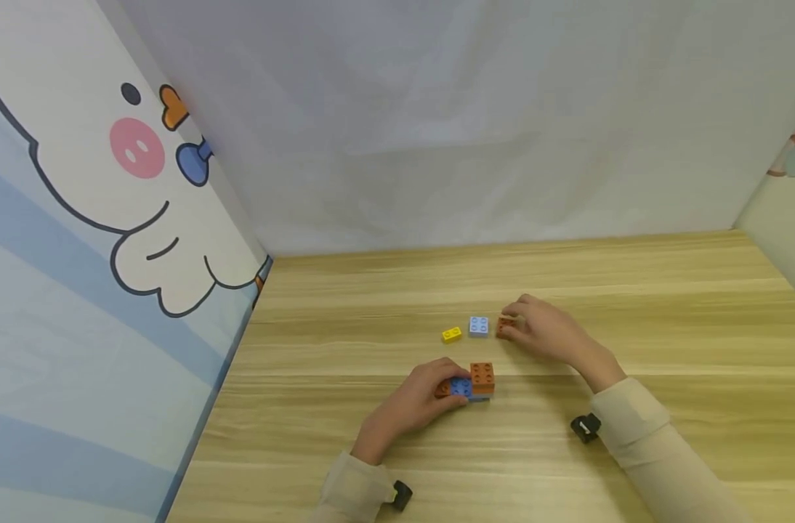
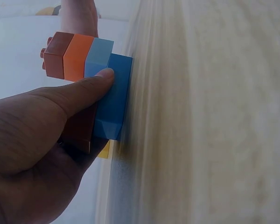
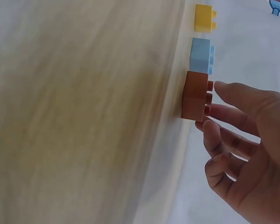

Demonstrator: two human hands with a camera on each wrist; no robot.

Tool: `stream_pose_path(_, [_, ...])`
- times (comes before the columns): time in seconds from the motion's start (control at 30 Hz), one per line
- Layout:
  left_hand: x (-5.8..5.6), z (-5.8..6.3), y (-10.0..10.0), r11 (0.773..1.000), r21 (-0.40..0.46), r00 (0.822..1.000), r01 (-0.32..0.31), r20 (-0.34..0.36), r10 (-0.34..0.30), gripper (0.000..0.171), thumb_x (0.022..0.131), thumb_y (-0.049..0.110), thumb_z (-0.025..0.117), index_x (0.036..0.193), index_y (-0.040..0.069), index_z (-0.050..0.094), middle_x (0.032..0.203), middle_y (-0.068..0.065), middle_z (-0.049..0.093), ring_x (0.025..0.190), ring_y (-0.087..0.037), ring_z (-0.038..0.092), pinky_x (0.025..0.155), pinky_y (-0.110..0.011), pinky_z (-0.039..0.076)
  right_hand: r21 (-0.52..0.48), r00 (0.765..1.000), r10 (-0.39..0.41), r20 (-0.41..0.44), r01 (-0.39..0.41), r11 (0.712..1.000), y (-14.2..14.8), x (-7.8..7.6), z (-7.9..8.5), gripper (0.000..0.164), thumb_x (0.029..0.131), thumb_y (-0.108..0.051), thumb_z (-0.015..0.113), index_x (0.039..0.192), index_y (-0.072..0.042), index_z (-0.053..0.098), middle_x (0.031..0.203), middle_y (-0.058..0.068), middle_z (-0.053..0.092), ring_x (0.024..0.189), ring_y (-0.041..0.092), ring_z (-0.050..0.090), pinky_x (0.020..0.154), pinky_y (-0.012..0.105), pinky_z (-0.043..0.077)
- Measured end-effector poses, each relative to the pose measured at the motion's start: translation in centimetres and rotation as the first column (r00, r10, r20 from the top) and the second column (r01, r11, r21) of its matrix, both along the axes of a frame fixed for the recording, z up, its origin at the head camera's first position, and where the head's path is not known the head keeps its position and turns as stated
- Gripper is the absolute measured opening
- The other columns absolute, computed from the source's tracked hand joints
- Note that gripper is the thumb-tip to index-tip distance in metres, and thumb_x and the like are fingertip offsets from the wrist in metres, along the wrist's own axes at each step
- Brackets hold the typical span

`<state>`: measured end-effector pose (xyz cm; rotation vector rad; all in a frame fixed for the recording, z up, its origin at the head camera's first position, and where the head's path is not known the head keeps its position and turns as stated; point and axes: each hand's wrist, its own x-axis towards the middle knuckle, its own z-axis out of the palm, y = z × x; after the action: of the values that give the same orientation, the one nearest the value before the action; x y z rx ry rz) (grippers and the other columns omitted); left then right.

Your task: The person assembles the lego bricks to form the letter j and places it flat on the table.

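Note:
My left hand [image 1: 413, 396] grips a stack of toy building bricks [image 1: 482, 375] low over the table, thumb along its near side. In the left wrist view the stack has a blue brick [image 2: 115, 93] at the bottom, then light blue, orange and reddish-brown bricks [image 2: 59, 55] rising at one end. My right hand [image 1: 551, 333] reaches around a separate reddish-brown brick [image 3: 194, 95] on the table. Its thumb tip is right at the studs, the fingers extended behind the brick with the outer ones bent.
Left of the loose brown brick stand a light blue brick [image 1: 479, 327] and a small yellow brick [image 1: 451, 335], in a row on the wooden table [image 1: 567, 465]. A pale cloth wall [image 1: 469, 145] rises at the back, and a cartoon-printed panel [image 1: 77, 254] on the left.

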<state>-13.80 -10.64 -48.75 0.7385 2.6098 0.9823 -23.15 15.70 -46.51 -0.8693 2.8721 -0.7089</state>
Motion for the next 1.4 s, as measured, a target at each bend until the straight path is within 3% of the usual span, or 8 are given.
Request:
stream_pose_path(0.2, [0.1, 0.2, 0.0, 1.0, -0.003, 1.0, -0.001, 0.001, 0.001, 0.036, 0.1, 0.031, 0.066, 0.132, 0.016, 0.065, 0.129, 0.001, 0.068, 0.117, -0.009, 0.063, 0.104, -0.028, 0.05, 0.01, 1.0, 0.013, 0.007, -0.013, 1.0, 0.3, -0.2, -0.4, 0.033, 0.098, -0.024, 0.068, 0.12, 0.001, 0.07, 0.109, 0.015, 0.072, 0.097, 0.029, 0.068, 0.088, 0.05, 0.056])
stream_pose_path(0.6, [0.2, 0.2, 0.0, 1.0, -0.008, 1.0, -0.003, 0.009, 0.003, 0.036, 0.1, 0.031, 0.067, 0.132, 0.015, 0.065, 0.128, 0.001, 0.068, 0.116, -0.01, 0.063, 0.103, -0.029, 0.051, -0.015, 1.0, 0.021, 0.003, -0.021, 1.0, 0.4, 0.3, -0.3, 0.03, 0.099, -0.022, 0.067, 0.119, 0.001, 0.07, 0.109, 0.015, 0.073, 0.1, 0.031, 0.069, 0.09, 0.051, 0.056])
stream_pose_path(0.77, [0.2, 0.3, 0.0, 1.0, -0.001, 1.0, -0.009, 0.025, 0.009, 0.036, 0.1, 0.031, 0.067, 0.132, 0.016, 0.065, 0.128, 0.001, 0.068, 0.116, -0.01, 0.063, 0.104, -0.029, 0.05, -0.031, 0.999, 0.035, -0.007, -0.035, 0.999, 0.2, 0.8, 0.2, 0.028, 0.099, -0.024, 0.067, 0.117, -0.002, 0.072, 0.107, 0.01, 0.073, 0.09, 0.023, 0.068, 0.083, 0.044, 0.056])
stream_pose_path(0.93, [0.2, 0.3, 0.0, 1.0, -0.006, 1.0, -0.009, 0.024, 0.009, 0.036, 0.1, 0.032, 0.066, 0.132, 0.016, 0.065, 0.128, 0.001, 0.068, 0.117, -0.01, 0.063, 0.104, -0.029, 0.05, -0.04, 0.999, 0.049, 0.011, -0.049, 0.998, 0.0, 1.6, 1.2, 0.029, 0.099, -0.027, 0.068, 0.117, -0.005, 0.072, 0.106, 0.008, 0.072, 0.075, 0.009, 0.055, 0.07, 0.03, 0.048])
stream_pose_path(1.17, [0.2, 0.2, 0.0, 1.0, -0.018, 1.0, -0.003, 0.002, 0.003, 0.036, 0.1, 0.032, 0.066, 0.132, 0.016, 0.066, 0.127, 0.001, 0.069, 0.114, -0.01, 0.063, 0.102, -0.028, 0.05, -0.045, 0.996, 0.067, 0.056, -0.064, 0.997, -0.3, 2.8, 2.7, 0.031, 0.101, -0.03, 0.065, 0.123, -0.009, 0.071, 0.109, 0.005, 0.07, 0.077, 0.006, 0.054, 0.069, 0.026, 0.048])
stream_pose_path(1.4, [0.2, 0.3, 0.0, 1.0, -0.014, 1.0, -0.001, -0.001, 0.001, 0.035, 0.1, 0.032, 0.066, 0.131, 0.016, 0.066, 0.126, 0.001, 0.068, 0.111, -0.009, 0.063, 0.099, -0.026, 0.05, -0.093, 0.989, 0.141, 0.053, -0.136, 0.986, -0.7, 4.0, 4.2, 0.027, 0.101, -0.03, 0.065, 0.122, -0.014, 0.072, 0.107, -0.001, 0.069, 0.076, 0.003, 0.054, 0.066, 0.021, 0.047])
